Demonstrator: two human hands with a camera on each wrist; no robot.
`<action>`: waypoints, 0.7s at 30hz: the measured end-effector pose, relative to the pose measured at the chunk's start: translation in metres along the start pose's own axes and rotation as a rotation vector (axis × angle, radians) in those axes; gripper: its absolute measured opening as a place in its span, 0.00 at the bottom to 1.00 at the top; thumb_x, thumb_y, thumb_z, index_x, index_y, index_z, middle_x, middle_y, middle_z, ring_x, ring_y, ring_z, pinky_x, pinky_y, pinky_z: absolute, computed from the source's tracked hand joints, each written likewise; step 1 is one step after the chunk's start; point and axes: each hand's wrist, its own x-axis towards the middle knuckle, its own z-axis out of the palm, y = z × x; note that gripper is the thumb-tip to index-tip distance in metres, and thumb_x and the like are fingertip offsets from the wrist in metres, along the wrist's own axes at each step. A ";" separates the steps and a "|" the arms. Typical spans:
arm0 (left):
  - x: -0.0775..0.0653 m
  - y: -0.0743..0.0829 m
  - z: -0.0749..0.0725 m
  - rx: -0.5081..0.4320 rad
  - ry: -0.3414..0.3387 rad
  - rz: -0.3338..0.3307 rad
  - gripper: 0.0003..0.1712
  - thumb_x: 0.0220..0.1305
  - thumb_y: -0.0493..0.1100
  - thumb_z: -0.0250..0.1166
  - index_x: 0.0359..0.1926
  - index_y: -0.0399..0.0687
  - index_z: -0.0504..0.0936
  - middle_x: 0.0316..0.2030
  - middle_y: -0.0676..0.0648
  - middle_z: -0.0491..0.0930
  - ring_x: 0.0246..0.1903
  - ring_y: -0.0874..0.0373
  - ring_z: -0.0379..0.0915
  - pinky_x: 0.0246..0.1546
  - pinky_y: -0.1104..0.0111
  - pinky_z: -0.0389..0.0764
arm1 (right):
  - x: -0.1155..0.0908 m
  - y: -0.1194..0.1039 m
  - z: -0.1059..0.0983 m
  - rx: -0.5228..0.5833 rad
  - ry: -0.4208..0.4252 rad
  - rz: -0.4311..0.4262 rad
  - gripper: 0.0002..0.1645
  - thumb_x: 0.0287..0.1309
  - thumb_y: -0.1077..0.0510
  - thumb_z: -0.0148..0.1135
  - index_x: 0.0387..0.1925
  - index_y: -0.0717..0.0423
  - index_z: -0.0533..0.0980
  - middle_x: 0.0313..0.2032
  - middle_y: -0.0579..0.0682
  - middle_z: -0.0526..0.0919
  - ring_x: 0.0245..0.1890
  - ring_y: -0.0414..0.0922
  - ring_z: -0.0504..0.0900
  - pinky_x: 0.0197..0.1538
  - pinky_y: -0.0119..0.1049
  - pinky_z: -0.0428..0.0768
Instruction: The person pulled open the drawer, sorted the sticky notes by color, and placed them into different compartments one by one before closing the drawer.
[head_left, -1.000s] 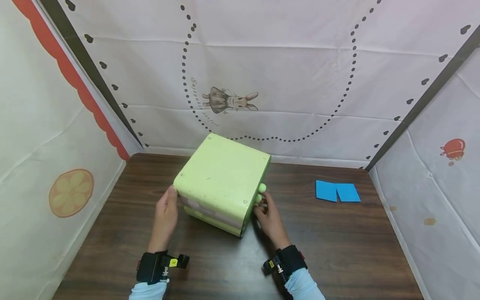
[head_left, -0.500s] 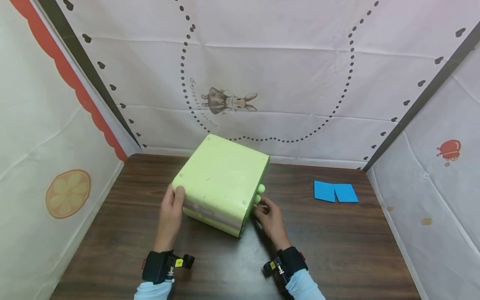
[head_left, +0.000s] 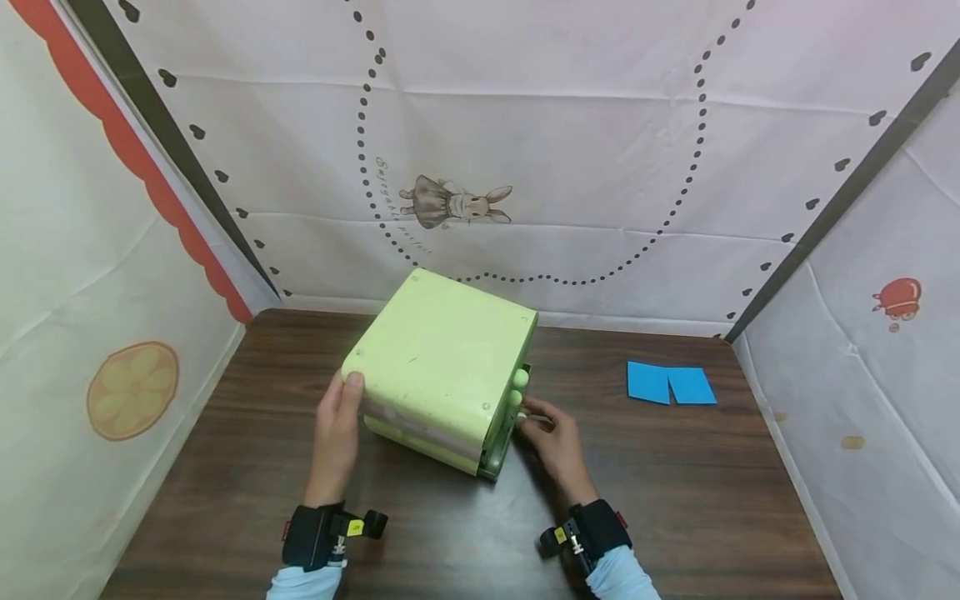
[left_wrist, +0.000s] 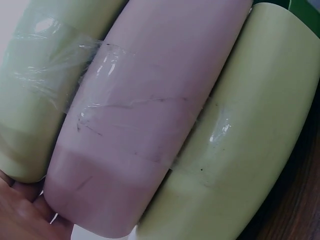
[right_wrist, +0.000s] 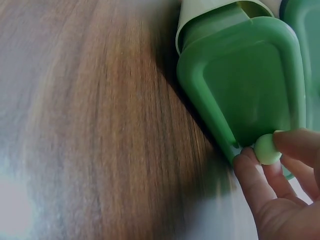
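Note:
A pale green drawer box (head_left: 442, 358) stands at an angle on the table. Its side is made of stacked green, pink and yellowish casings, with clear tape across them in the left wrist view. My left hand (head_left: 335, 433) holds the box's near left corner, thumb over the edge. At the right end, my right hand (head_left: 558, 446) pinches a round light green knob (right_wrist: 267, 149). That knob belongs to a dark green drawer (right_wrist: 245, 85), which sticks slightly out of its casing. Two further knobs show above it in the head view. The drawer's inside is mostly hidden.
Two blue paper squares (head_left: 670, 384) lie at the right rear of the wooden table (head_left: 675, 500). White printed cloth walls (head_left: 585, 158) enclose the table at the back and both sides.
The drawer has come slightly out of the box's right end, as my right hand moved a little right and toward me. My left hand shifted along the corner; the box has hardly moved.

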 end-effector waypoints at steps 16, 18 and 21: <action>0.002 -0.005 -0.002 -0.012 -0.016 0.002 0.32 0.85 0.60 0.50 0.78 0.50 0.70 0.74 0.50 0.70 0.75 0.57 0.60 0.77 0.52 0.59 | -0.017 0.001 -0.021 -0.040 0.082 0.080 0.19 0.71 0.59 0.71 0.61 0.58 0.84 0.57 0.55 0.86 0.51 0.51 0.87 0.55 0.47 0.85; 0.002 -0.006 -0.002 -0.012 -0.019 0.001 0.32 0.85 0.60 0.49 0.79 0.50 0.69 0.74 0.49 0.70 0.75 0.57 0.60 0.77 0.52 0.59 | -0.018 0.001 -0.022 -0.044 0.085 0.082 0.19 0.71 0.59 0.70 0.60 0.59 0.84 0.58 0.56 0.86 0.51 0.52 0.87 0.55 0.48 0.85; 0.002 -0.007 -0.002 -0.010 -0.021 -0.002 0.33 0.85 0.60 0.49 0.79 0.50 0.69 0.75 0.50 0.70 0.76 0.57 0.59 0.78 0.52 0.59 | -0.019 0.001 -0.023 -0.046 0.099 0.085 0.18 0.71 0.59 0.71 0.59 0.60 0.85 0.57 0.57 0.86 0.50 0.52 0.87 0.54 0.48 0.85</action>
